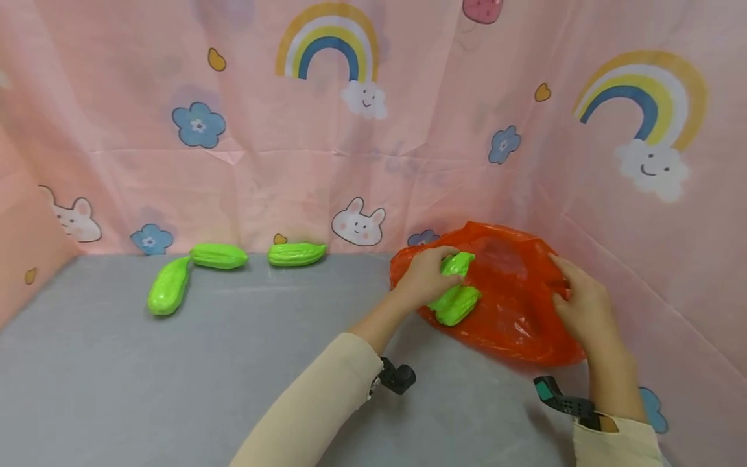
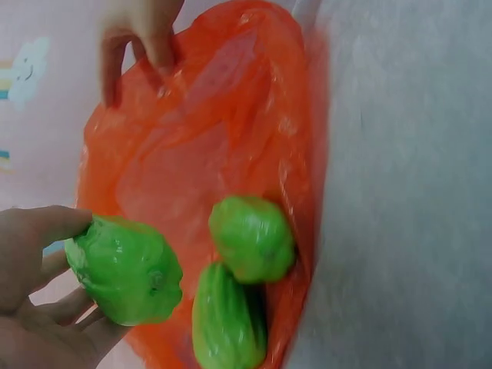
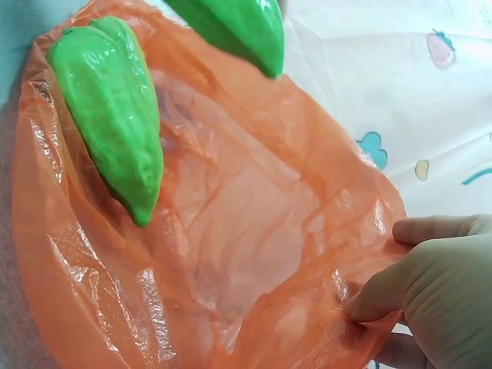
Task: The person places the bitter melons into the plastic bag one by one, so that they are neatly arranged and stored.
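Observation:
My left hand (image 1: 428, 275) grips a glossy green ridged gourd (image 2: 127, 270) over the mouth of a thin red plastic bag (image 1: 502, 311). Inside the bag's near left side lie a second gourd (image 2: 252, 237) and a third gourd (image 2: 227, 319), close together. On the right, my right hand (image 1: 586, 308) pinches the bag's rim between thumb and fingers (image 3: 377, 292). The bag lies spread with its mouth wide. In the right wrist view, the held gourd (image 3: 238, 31) shows at the top edge, its upper part cut off.
At the far left of the grey table (image 1: 233, 383) lie a green gourd (image 1: 169, 287), another gourd (image 1: 218, 256) and one more gourd (image 1: 296, 254) by the back wall. Pink patterned cloth (image 1: 408, 130) walls in the back and sides; the bag sits near the right wall.

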`<state>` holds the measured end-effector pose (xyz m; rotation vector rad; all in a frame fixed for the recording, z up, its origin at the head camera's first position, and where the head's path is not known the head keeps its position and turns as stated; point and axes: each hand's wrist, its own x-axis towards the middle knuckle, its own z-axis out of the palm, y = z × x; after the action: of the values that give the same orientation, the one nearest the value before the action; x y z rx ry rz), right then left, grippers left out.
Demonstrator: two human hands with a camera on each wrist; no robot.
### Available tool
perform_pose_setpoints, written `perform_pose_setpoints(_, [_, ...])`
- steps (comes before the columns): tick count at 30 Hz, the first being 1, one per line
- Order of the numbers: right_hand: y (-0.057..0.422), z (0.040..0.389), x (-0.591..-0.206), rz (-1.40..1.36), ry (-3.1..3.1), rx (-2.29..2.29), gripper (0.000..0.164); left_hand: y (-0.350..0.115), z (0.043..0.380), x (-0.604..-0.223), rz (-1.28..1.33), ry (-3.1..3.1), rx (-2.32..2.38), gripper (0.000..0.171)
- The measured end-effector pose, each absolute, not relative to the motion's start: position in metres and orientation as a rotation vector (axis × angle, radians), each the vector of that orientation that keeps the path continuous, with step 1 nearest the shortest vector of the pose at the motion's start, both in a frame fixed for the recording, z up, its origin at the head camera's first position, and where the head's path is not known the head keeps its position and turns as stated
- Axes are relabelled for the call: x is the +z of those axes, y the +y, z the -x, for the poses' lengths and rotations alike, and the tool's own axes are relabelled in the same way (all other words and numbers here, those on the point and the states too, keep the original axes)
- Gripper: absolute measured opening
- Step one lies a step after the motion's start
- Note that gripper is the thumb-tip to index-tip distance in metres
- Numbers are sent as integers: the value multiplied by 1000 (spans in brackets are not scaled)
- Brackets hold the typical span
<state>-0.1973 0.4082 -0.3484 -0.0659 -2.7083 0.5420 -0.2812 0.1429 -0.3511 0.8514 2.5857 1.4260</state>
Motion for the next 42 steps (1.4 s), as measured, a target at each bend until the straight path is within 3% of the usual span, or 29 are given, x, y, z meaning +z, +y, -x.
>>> perform_pose_setpoints(16, [409, 196, -345, 73, -2695, 596, 72, 199, 267, -360, -898, 2591, 1286, 49])
perform_pose_setpoints(28, [408, 193, -344, 109, -2722, 642, 74, 219, 258, -375, -959, 2718, 1070, 37])
perform_pose_setpoints(42, [408, 194, -347, 97, -2700, 620, 74, 235, 258, -393, -1009, 2836, 890, 45])
